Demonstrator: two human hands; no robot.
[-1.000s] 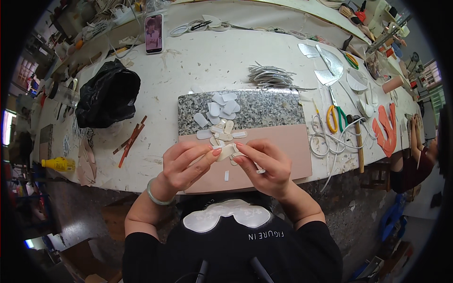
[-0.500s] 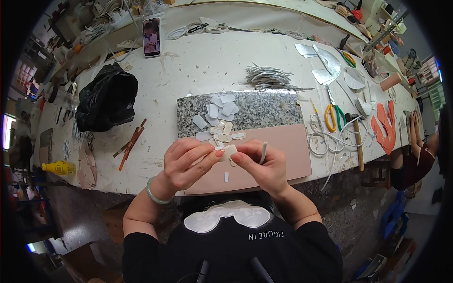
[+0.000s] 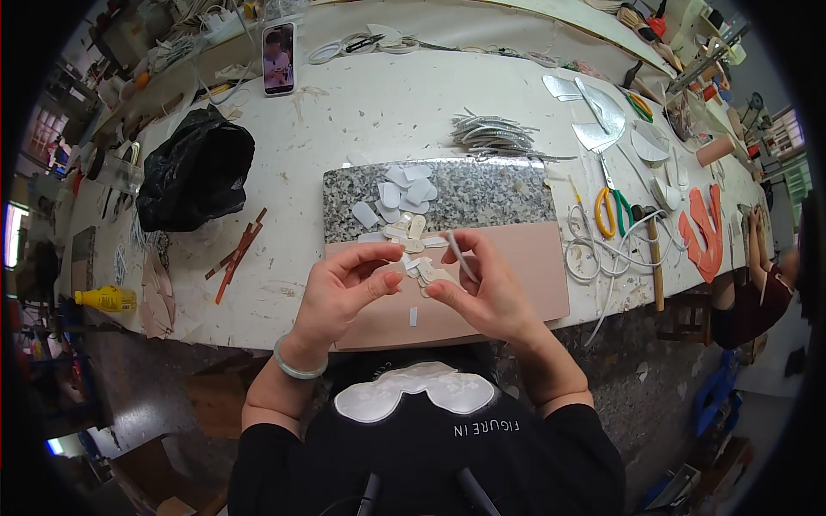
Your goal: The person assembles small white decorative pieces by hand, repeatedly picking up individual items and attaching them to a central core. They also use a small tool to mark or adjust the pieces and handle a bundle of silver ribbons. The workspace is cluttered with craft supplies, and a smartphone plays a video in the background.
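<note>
My left hand (image 3: 351, 288) is held over the pinkish-tan board (image 3: 508, 279), thumb and fingers apart, with nothing visible between them. Opposite it, my right hand (image 3: 489, 291) has its thumb apart from the fingers and keeps a thin pale-grey strip (image 3: 462, 256) tucked among them. Between both hands lie several small cream tabs (image 3: 427, 273) with rounded ends, some overlapping. More cream tabs (image 3: 415, 227) rest just beyond. White rounded tabs (image 3: 389, 196) are heaped loosely on the speckled stone slab (image 3: 490, 196). One small white strip (image 3: 413, 317) lies alone near the board's front.
A black plastic bag (image 3: 194, 172) stands open at left, beside reddish-brown strips (image 3: 238, 258) and a yellow bottle (image 3: 105, 298). A phone (image 3: 278, 58) leans at the back. Silvery strips (image 3: 493, 135), scissors (image 3: 605, 213), white cord (image 3: 582, 258) and a hammer (image 3: 654, 267) lie rightward.
My hands have moved apart and the cream tab that was pinched between them is let go. The thin strip stays in my right hand.
</note>
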